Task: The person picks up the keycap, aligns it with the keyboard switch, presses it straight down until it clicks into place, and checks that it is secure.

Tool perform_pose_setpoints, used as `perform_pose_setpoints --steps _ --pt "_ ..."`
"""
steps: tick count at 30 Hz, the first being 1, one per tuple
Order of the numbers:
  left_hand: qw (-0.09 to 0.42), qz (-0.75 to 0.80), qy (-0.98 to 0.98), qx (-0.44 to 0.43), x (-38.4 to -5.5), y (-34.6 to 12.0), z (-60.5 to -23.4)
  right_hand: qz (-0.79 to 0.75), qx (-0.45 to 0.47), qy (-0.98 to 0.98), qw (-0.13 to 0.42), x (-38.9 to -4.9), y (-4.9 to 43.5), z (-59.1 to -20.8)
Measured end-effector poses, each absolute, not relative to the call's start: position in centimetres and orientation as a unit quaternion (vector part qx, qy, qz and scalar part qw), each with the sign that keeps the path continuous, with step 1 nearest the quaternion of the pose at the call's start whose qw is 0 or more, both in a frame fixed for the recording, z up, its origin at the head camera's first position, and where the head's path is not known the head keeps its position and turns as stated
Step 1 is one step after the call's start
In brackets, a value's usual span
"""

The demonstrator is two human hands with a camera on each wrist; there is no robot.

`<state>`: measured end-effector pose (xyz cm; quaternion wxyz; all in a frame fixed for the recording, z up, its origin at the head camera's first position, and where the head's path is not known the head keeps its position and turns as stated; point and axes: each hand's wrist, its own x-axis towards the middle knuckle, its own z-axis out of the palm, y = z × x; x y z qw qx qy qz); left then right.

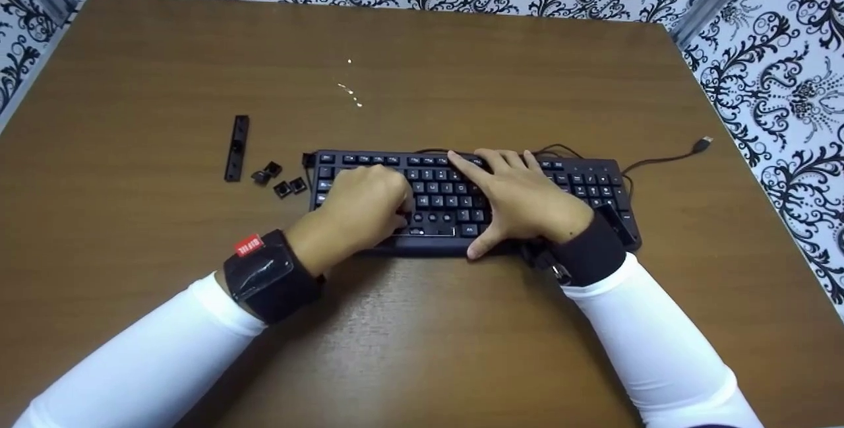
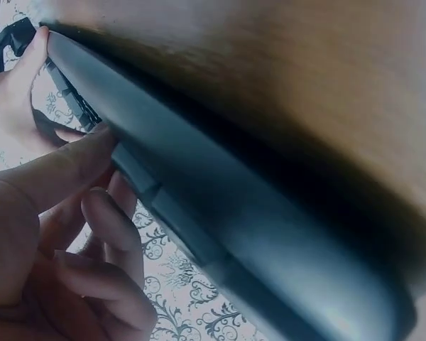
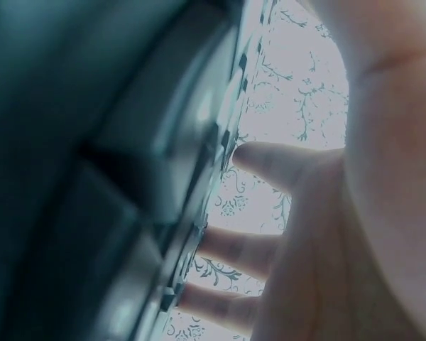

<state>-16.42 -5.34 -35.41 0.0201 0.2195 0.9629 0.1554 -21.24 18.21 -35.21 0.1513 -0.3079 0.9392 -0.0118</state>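
A black computer keyboard (image 1: 435, 245) lies on the brown table, with the long key slot at its front and bare sockets just above it. My left hand (image 1: 369, 200) is over the keyboard's left half. Its thumb (image 2: 74, 160) reaches in among the front keys (image 2: 188, 227) and its other fingers are bent; it seems to pinch a keycap there, mostly hidden by the hand. My right hand (image 1: 521, 200) spreads over the right-centre keys, thumb on the front edge and straight fingers (image 3: 241, 249) towards the back edge.
Left of the keyboard lie several loose black keycaps (image 1: 282, 189) and a long space bar cap (image 1: 237, 149). A cable (image 1: 659, 160) with a USB plug (image 1: 701, 145) extends to the right. Tiny bright specks (image 1: 350, 91) dot the table (image 1: 461, 72) behind.
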Motion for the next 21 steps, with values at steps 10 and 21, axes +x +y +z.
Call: perform_pose_setpoints --steps 10,21 --pt "0.001 0.136 0.963 0.232 -16.2 -5.4 -35.1 -0.01 -0.306 0.939 0.155 -21.3 18.2 -35.3" --pt "0.008 0.154 0.971 0.184 -16.8 -9.2 -33.0 -0.016 -0.313 0.938 0.151 -21.2 18.3 -35.3"
